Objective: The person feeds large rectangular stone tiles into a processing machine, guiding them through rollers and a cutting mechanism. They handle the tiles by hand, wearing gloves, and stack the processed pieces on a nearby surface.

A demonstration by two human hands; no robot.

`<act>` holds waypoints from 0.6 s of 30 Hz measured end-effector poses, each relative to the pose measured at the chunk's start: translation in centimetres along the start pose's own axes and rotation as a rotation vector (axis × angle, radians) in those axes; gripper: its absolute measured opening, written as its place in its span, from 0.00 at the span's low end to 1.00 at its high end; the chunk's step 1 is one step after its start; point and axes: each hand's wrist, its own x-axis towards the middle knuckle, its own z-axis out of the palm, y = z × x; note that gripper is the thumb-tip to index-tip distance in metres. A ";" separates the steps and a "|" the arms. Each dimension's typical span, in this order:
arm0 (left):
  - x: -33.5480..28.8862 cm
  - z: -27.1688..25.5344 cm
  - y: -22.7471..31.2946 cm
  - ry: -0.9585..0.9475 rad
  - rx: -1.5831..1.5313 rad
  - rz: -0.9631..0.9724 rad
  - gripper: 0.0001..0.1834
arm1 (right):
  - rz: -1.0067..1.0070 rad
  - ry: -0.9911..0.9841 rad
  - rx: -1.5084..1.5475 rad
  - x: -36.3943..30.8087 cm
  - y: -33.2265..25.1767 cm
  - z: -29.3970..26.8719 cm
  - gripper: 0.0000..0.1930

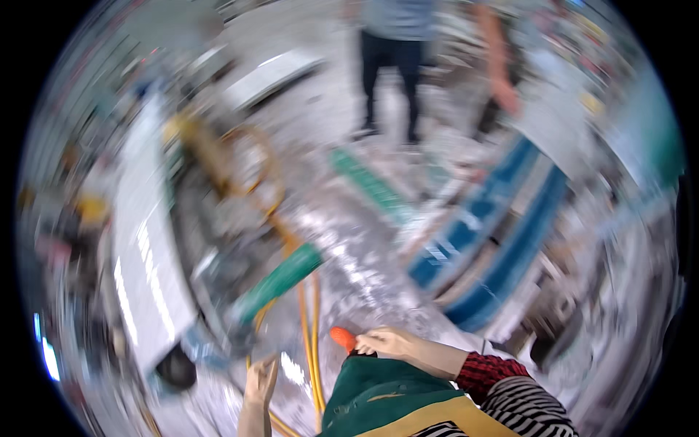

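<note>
My left hand point(260, 379) hangs low in front of me, left of my green and yellow apron point(393, 393). Its fingers stand a little apart, and nothing shows in them. My right hand point(384, 341) is at the apron's upper edge, its fingers bent and drawn together. Right at its fingertips appears a rounded orange thing point(342, 337) with a dark part behind it. Whether the hand holds it or only passes in front of it, I cannot tell. The picture is smeared by motion.
Yellow hoses point(309, 342) run along the floor beside me. A green roll point(280, 280) lies ahead on the left, near a long white panel point(149, 240). Long blue pieces point(466, 233) stand on the right. Farther off, a person point(397, 58) stands, with another person's arm point(499, 65) nearby.
</note>
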 end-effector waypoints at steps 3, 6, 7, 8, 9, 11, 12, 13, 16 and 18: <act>-8.6 -2.2 -4.8 0.114 -0.013 -0.195 0.22 | 0.127 -0.203 -0.148 1.9 -2.4 5.1 0.25; -16.6 0.8 -12.4 0.218 -0.206 -0.408 0.24 | 0.167 -0.314 -0.229 4.4 -1.1 10.2 0.27; -19.2 2.3 -15.4 0.184 -0.237 -0.514 0.26 | 0.164 -0.344 -0.271 5.6 -0.8 12.1 0.28; -22.1 3.7 -18.2 0.176 -0.312 -0.546 0.27 | 0.187 -0.365 -0.278 6.8 -0.4 14.3 0.28; -24.3 4.8 -20.9 0.149 -0.384 -0.563 0.27 | 0.212 -0.364 -0.280 8.4 -0.4 16.7 0.28; -27.7 6.8 -23.9 0.078 -0.444 -0.556 0.27 | 0.295 -0.343 -0.197 11.2 0.6 19.7 0.27; -30.2 7.0 -26.2 0.121 -0.454 -0.546 0.27 | 0.323 -0.290 -0.233 12.6 1.2 22.6 0.26; -33.0 7.5 -29.2 0.166 -0.472 -0.533 0.27 | 0.353 -0.237 -0.277 14.0 1.6 26.3 0.26; -34.8 5.2 -32.3 0.263 -0.759 -0.657 0.23 | 0.393 -0.182 -0.157 17.0 2.4 34.1 0.25; -36.2 1.6 -34.9 0.272 -0.740 -0.670 0.24 | 0.372 -0.267 -0.162 19.7 3.0 40.0 0.25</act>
